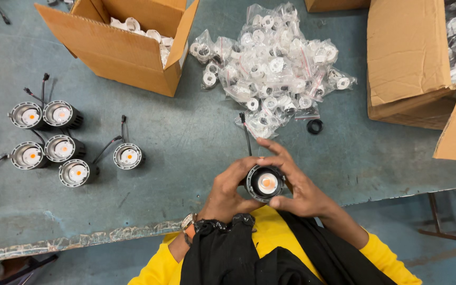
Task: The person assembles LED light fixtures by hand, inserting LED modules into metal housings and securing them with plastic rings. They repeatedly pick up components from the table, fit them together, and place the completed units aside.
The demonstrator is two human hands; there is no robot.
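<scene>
Both hands are seen from the head camera, closed around a round black lamp unit [264,183] held just over the near edge of the grey-green table [186,126]: the left hand [227,194] is wrapped against its left side with the fingers curled over the rim, and the right hand [297,182] is clasped on the right, thumb under and fingers arched over the top. The lamp's pale face with an orange centre is turned upward, and a thin black lead [246,133] runs away from it across the table. For the work to go well, the body would best be kept steady in the left hand while the rim is worked by the right fingertips, the face kept level and the lead kept free of the grip. Six finished-looking lamps [62,142] are grouped well apart to the left, a heap of small bagged white parts [273,66] lies beyond, a loose black ring [314,126] rests beside it, and cardboard boxes [127,47] stand at the far edge.
</scene>
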